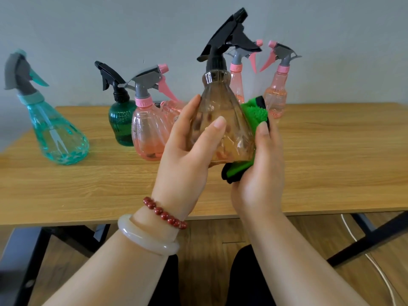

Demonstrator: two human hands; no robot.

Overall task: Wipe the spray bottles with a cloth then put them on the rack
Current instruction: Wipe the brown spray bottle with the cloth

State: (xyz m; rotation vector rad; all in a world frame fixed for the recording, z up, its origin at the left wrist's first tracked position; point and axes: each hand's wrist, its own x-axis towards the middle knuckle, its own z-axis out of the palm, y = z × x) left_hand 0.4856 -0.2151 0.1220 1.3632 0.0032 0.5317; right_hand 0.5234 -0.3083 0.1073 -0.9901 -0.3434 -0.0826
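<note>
The left grip is clamped on the smoky bottle, thumb across its near face and fingers curled round the far side. It holds the bottle upright in the air above the near part of the table, with the black trigger head on top. The right grip is closed round the green cloth and presses it against the bottle's right flank and under its base. The cloth sits bunched between palm and plastic.

The work looks to be in the wiping step for this one bottle, and nothing here shows that any bottle has been put away. No rack is in view, so the racking step cannot be judged.

Six more bottles wait on the table:
- A teal bottle stands well to the left of the left grip.
- A dark green bottle and a pink bottle stand nearer on that side.
- A second pink bottle is just beyond the left grip's fingers and partly hidden.
- Two tall pink bottles stand beyond the right grip, behind the cloth.

Whether any of these has been wiped cannot be told from their look. Probably most of the task is left: finishing this wipe, racking the bottle, then doing the others.
</note>
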